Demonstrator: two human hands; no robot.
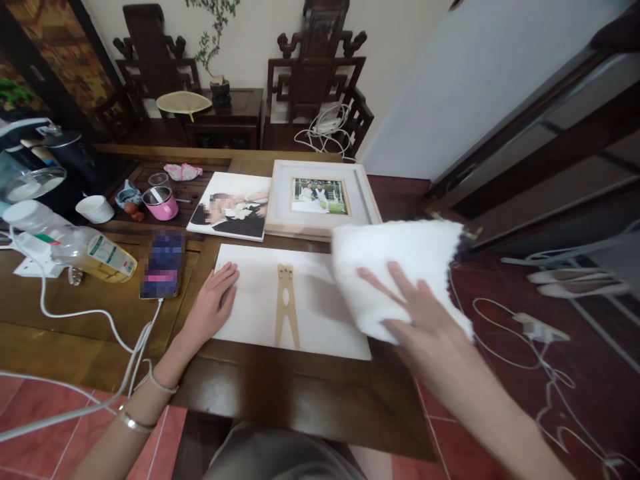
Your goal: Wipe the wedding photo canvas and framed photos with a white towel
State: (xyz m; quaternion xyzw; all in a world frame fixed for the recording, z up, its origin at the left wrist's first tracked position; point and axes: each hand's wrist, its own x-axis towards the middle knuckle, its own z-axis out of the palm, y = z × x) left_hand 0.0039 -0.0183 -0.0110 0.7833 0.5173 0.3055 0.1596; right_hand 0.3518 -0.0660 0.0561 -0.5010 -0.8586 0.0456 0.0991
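A white frame back panel [330,293] lies on the wooden table, with a tan A-shaped stand leg [286,303] along its middle. My left hand [215,300] lies on the panel's left edge, fingers stretched out. My right hand [415,303] holds a white cloth [395,253] over the panel's right end, fingers on top of it. A shadow falls on the panel beside the cloth. Whether the cloth touches the panel, I cannot tell. Behind the panel are a photo print [233,207] and a white framed photo [320,197] of two people outdoors.
At the left are a phone [163,263] with a charging cable, a bottle of yellow liquid [75,240], a white cup [95,209], a pink cup [161,203] and a power strip [37,260]. Carved chairs [315,67] stand behind. Cables [540,333] lie on the floor at right.
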